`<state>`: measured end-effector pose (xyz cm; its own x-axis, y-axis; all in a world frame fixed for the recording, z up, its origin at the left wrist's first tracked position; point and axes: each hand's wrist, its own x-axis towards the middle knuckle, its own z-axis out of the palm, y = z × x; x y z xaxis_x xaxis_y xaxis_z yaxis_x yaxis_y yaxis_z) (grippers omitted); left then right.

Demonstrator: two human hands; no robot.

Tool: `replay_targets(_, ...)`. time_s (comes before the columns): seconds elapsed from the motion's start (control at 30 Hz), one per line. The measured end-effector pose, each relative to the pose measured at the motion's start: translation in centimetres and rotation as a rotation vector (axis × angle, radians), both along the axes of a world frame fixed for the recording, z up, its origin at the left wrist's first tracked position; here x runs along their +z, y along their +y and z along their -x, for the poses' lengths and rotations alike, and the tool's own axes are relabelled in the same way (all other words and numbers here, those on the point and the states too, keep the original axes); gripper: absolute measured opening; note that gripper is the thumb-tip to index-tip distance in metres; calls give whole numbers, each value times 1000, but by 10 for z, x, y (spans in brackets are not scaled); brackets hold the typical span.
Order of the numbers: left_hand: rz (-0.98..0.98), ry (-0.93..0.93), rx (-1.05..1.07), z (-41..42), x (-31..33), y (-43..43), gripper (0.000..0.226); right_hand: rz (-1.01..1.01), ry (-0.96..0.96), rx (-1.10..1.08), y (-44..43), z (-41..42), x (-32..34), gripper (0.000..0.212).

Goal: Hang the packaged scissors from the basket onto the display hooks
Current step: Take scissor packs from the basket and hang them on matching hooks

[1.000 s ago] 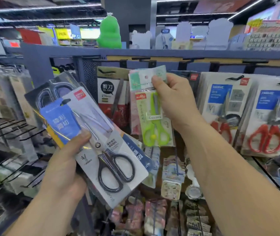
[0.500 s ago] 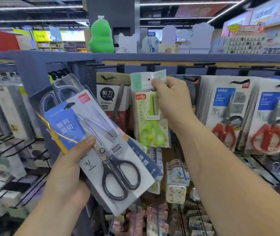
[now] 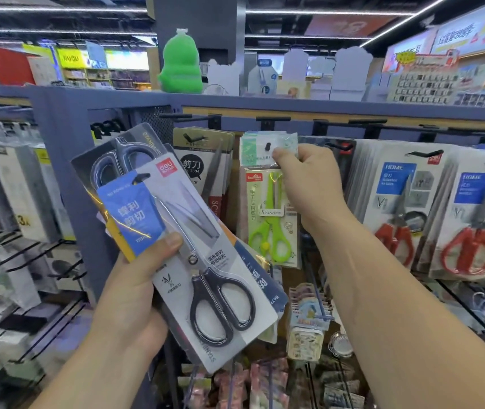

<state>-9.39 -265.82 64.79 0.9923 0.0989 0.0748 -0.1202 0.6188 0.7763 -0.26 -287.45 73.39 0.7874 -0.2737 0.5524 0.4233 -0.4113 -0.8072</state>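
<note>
My left hand (image 3: pixel 130 299) grips a fanned stack of carded scissors; the front pack (image 3: pixel 206 261) is white and blue with black-handled scissors, tilted to the right. My right hand (image 3: pixel 309 184) pinches the top edge of a pack of green-handled scissors (image 3: pixel 268 214), held upright against the display. A black hook tip (image 3: pixel 268 147) shows through the hang hole in that pack's header. More black display hooks (image 3: pixel 273 118) jut from the rail above. The basket is out of view.
Packs of red-handled scissors (image 3: pixel 398 211) hang to the right, a dark carded pack (image 3: pixel 200 166) hangs just left of the green one. Wire hooks with other packaged goods (image 3: pixel 14 261) fill the left bay. Small items (image 3: pixel 306 326) hang below. A green toy (image 3: pixel 180 63) stands on the top shelf.
My right hand has moved the green scissors pack against the display; a hook tip now shows through its hang hole. My left hand keeps the same hold on its stack.
</note>
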Motion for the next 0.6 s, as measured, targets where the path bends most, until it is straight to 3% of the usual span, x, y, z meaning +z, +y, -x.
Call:
replay_targets(0.07,13,0,7,-1,1,-3,71,85,-4,-65,-3,-3,0,48)
replay_targets(0.27,-5,18,32,-6,0,-8,66,335,-26,-280,-8,-13,-1,51)
replay_targets(0.37,12,25,21,-7,-2,-10,64,291,-63,-314,-6,-4,-9,24)
replay_targets(0.43,36,33,13,-7,-3,-10,59,241,-191,-339,2,21,-22,36)
replay_targets(0.5,52,38,-3,-8,-4,-11,58,273,-304,-239,12,49,-37,45)
replay_targets(0.6,62,41,-37,-9,-3,-14,63,406,35,226,25,90,-42,70)
